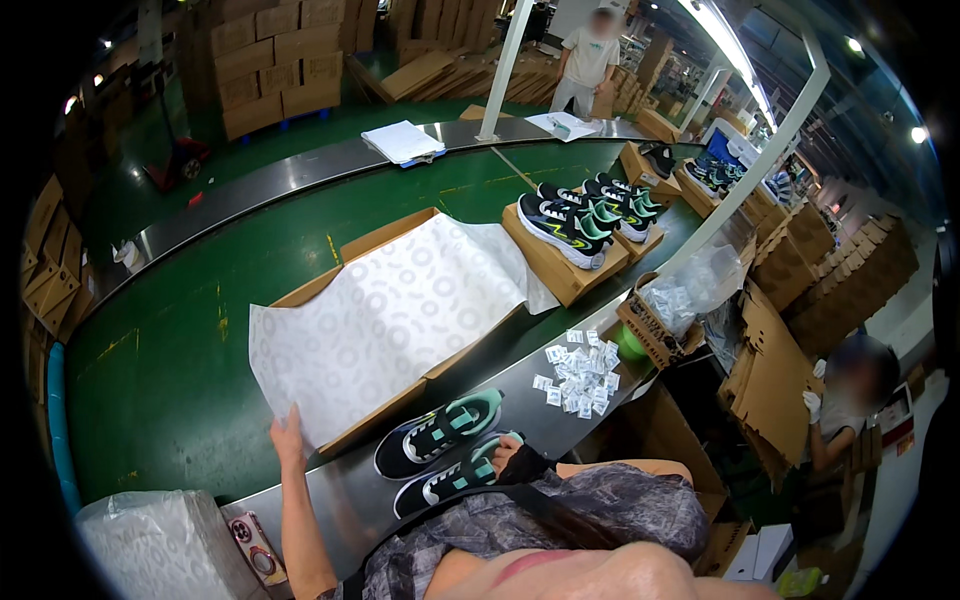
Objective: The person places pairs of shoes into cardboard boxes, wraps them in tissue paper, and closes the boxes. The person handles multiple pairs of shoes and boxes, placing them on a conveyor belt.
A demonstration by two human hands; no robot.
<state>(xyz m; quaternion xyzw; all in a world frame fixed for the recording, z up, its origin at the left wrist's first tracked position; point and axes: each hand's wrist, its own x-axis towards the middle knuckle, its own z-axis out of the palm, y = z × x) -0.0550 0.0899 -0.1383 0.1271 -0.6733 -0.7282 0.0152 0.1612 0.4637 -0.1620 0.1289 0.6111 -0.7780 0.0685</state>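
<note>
A sheet of white patterned tissue paper [390, 285] is spread over an open cardboard shoe box [385, 408] on the green conveyor belt. My left hand [288, 437] grips the paper's near left corner beside the box end. Two black sneakers with mint lining lie side by side on the metal edge in front of me. My right hand [508, 458], in a black fingerless covering, holds the nearer sneaker [455, 478] at its heel opening. The other sneaker [430, 438] rests between it and the box, untouched.
Small white sachets [580, 375] lie scattered right of the sneakers, near a carton of plastic bags [660, 320]. More sneakers [565, 225] stand on boxes along the belt. A paper stack [160, 545] and a phone [257, 548] sit at lower left. Co-workers are farther off.
</note>
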